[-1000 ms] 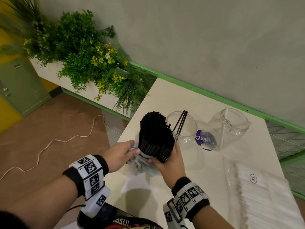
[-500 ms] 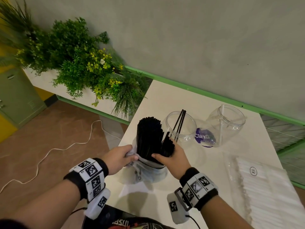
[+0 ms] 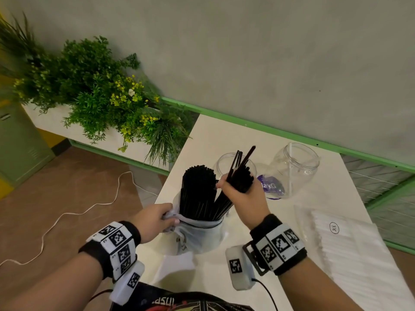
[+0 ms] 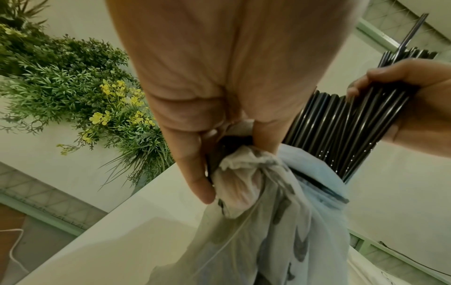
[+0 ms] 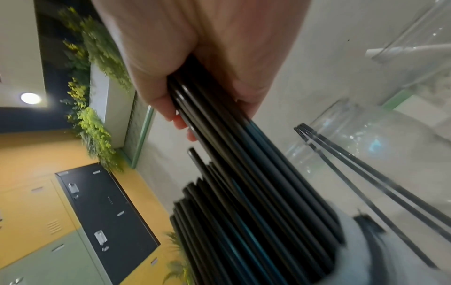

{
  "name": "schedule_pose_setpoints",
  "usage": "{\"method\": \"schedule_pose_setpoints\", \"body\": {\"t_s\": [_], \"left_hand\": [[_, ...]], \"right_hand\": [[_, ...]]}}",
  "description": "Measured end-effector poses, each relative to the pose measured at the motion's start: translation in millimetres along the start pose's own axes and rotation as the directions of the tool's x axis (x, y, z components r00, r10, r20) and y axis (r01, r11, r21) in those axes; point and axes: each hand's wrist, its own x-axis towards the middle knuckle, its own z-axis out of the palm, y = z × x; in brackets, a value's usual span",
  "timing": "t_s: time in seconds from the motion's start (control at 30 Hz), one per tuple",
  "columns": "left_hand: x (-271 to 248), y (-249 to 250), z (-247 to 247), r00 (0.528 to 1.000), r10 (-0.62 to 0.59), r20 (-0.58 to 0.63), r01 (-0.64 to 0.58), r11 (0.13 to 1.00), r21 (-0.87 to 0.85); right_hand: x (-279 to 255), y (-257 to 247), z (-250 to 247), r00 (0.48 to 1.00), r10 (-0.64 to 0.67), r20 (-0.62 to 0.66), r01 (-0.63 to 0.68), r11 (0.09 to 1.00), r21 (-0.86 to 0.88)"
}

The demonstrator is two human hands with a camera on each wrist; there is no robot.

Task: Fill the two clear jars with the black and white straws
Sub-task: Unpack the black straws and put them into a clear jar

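On the desk (image 3: 224,135), my left hand (image 3: 155,218) bunches the bag (image 3: 197,236) of black straws (image 3: 197,189); my right hand (image 3: 242,198) fingers (image 5: 168,108) clamp a bundle (image 3: 241,178) beside the near jar (image 3: 251,169), which holds a few black straws.

A dense bundle of thin black plastic straws (image 3: 197,191) stands upright in a crumpled translucent plastic bag (image 3: 197,236). A smaller handful of the black straws (image 3: 238,180) tilts away from that bundle toward the round clear plastic jar (image 3: 224,167) just behind it, which holds a few black straws. Beside that jar, a second clear plastic jar (image 3: 296,169) holds one white straw (image 3: 290,167). A flat pack of white straws (image 3: 350,250) lies near the second jar.
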Motion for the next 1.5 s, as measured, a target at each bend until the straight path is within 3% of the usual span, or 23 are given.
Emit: {"method": "schedule_pose_setpoints", "body": {"t_s": [0.23,0.33,0.57,0.77,1.0,1.23,1.33,1.5], "left_hand": [[1,2,-1,1.0,0.022,0.01,-0.022,0.999,-0.043],[3,2,-1,0.999,0.031,0.018,-0.03,0.997,-0.069],[7,0,-1,0.999,0.044,0.029,-0.041,0.995,-0.092],[14,-3,-3,0.996,0.059,0.06,-0.055,0.996,-0.065],[22,-4,-5,0.996,0.048,0.078,-0.05,0.999,0.019],[22,-2,-3,0.995,0.047,0.089,-0.052,0.997,0.049],[20,-7,-4,0.994,0.043,0.103,-0.048,0.998,0.05],[12,-9,-3,0.992,0.062,0.107,-0.064,0.998,0.022]], "right_hand": [[18,-32,1,0.943,-0.151,-0.296,0.19,0.976,0.108],[24,-42,-2,0.933,-0.209,-0.295,0.241,0.968,0.077],[32,-55,-10,0.914,-0.175,-0.365,0.243,0.959,0.148],[53,-79,-28,0.881,-0.244,-0.405,0.312,0.944,0.108],[74,-90,-43,0.811,-0.291,-0.507,0.4,0.909,0.117],[87,-79,-42,0.758,-0.341,-0.556,0.423,0.906,0.02],[94,-63,-41,0.764,-0.345,-0.546,0.388,0.921,-0.04],[98,-18,-34,0.82,-0.295,-0.491,0.29,0.953,-0.087]]}}
